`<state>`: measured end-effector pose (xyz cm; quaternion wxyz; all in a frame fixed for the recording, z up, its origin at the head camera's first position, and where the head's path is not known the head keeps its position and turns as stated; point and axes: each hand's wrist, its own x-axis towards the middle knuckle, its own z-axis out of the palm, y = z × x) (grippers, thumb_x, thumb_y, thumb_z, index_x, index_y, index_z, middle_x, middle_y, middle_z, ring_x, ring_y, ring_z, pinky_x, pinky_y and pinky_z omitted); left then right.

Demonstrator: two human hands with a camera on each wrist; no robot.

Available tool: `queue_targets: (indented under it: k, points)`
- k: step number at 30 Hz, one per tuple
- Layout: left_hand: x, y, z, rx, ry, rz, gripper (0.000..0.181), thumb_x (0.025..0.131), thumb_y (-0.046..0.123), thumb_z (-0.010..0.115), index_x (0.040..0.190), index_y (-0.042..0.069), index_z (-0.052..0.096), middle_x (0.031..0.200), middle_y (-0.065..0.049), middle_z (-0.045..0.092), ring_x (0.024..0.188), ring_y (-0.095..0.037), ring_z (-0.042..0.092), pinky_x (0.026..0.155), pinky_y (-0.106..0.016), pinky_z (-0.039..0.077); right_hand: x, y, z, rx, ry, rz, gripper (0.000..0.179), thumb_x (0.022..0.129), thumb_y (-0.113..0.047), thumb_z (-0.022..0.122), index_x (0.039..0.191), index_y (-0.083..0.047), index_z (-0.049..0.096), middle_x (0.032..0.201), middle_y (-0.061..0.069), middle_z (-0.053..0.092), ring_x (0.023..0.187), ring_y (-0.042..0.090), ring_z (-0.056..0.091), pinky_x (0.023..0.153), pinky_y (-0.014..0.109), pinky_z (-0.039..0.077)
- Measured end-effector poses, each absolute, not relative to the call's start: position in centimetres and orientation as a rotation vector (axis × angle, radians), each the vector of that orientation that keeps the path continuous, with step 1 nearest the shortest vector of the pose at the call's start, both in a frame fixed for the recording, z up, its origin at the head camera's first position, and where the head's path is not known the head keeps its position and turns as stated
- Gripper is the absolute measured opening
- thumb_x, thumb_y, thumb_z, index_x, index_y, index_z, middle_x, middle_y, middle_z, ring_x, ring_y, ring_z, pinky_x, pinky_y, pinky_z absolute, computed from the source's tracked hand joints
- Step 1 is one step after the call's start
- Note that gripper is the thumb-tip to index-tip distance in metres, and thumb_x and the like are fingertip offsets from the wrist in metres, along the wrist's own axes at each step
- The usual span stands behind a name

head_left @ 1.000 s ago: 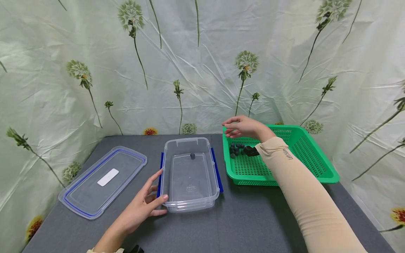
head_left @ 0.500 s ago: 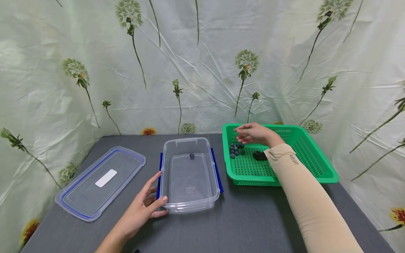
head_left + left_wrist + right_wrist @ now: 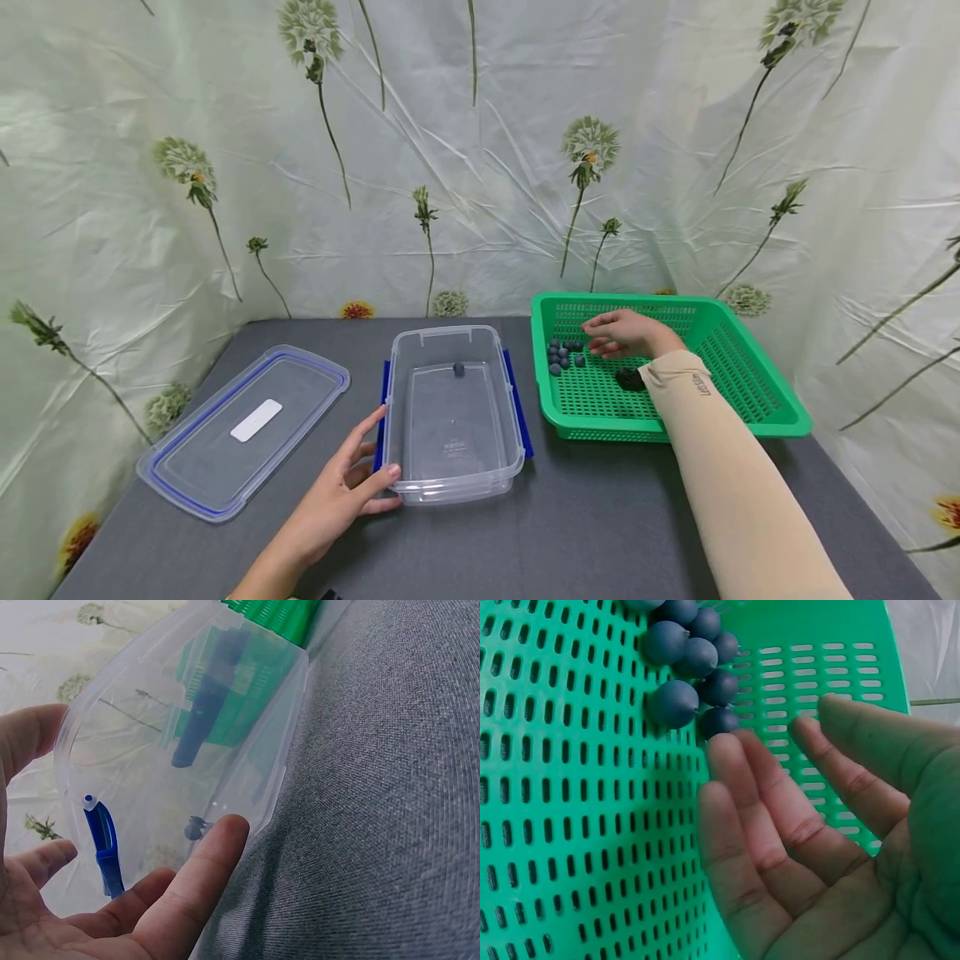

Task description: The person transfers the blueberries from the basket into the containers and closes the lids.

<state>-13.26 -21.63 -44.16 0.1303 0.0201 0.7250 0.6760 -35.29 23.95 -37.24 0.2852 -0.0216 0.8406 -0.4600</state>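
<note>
My left hand rests against the left side and near corner of a clear plastic food container, fingers spread and mostly straight. One blueberry lies inside, toward the far end; it shows through the wall in the left wrist view. My right hand is inside a green perforated basket, beside a cluster of several blueberries at its left wall. In the right wrist view the fingers are loosely bent with nothing between them. The fingertips are close to the lowest berry; whether they touch it is unclear.
A clear lid with a blue seal and white label lies on the dark grey tabletop, left of the container. Blue latches hang along the container's sides. A floral curtain stands behind the table.
My right hand has moved from above the basket's far left corner rightward and down into it, by the blueberries. The left hand stays at the container.
</note>
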Motion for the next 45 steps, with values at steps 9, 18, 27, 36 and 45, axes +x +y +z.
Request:
queue_targets:
  k: [9,18,27,36,45]
  points:
    - [-13.3,-21.6,-44.2,0.071,2.114,1.963,0.081,0.106,0.015,0.068,0.169,0.040,0.025,0.162,-0.033,0.032,0.134,-0.046,0.060,0.088,-0.051,0.067,-35.1,23.5,-38.0,-0.062,2.249,-1.164,0.047,0.114,-0.017,0.053,0.155,0.006,0.048,0.114,0.007,0.070,0.092,0.011,0.068,0.082,0.024,0.059]
    - [-13.3,-21.8,-43.9,0.068,2.107,1.966,0.081,0.106,0.013,0.068,0.169,0.039,0.024,0.162,-0.034,0.032,0.136,-0.049,0.059,0.088,-0.051,0.067,-34.7,22.7,-38.2,-0.008,2.234,-1.117,0.043,0.112,-0.015,0.057,0.150,0.004,0.054,0.100,-0.002,0.071,0.089,0.010,0.068,0.078,0.027,0.052]
    - [-13.4,-21.8,-43.9,0.066,2.105,1.962,0.080,0.106,0.014,0.068,0.169,0.040,0.025,0.162,-0.034,0.032,0.134,-0.046,0.060,0.088,-0.050,0.067,-34.8,22.1,-38.5,0.033,2.238,-1.089,0.037,0.110,-0.012,0.060,0.144,0.003,0.059,0.094,-0.003,0.073,0.085,0.010,0.069,0.078,0.028,0.052]
    - [-13.3,-21.7,-44.1,0.052,2.110,1.956,0.080,0.106,0.015,0.068,0.169,0.041,0.026,0.162,-0.034,0.033,0.133,-0.045,0.061,0.087,-0.051,0.067,-34.8,21.9,-38.7,0.065,2.246,-1.072,0.033,0.109,-0.009,0.062,0.139,0.003,0.061,0.091,-0.001,0.073,0.083,0.010,0.069,0.077,0.029,0.054]
    - [-13.4,-21.8,-44.2,0.060,2.103,1.961,0.080,0.106,0.016,0.068,0.169,0.041,0.025,0.163,-0.034,0.031,0.135,-0.047,0.059,0.088,-0.053,0.067,-34.9,21.8,-37.8,0.015,2.241,-1.064,0.035,0.109,-0.011,0.062,0.141,0.004,0.060,0.089,-0.004,0.072,0.081,0.008,0.066,0.077,0.028,0.051]
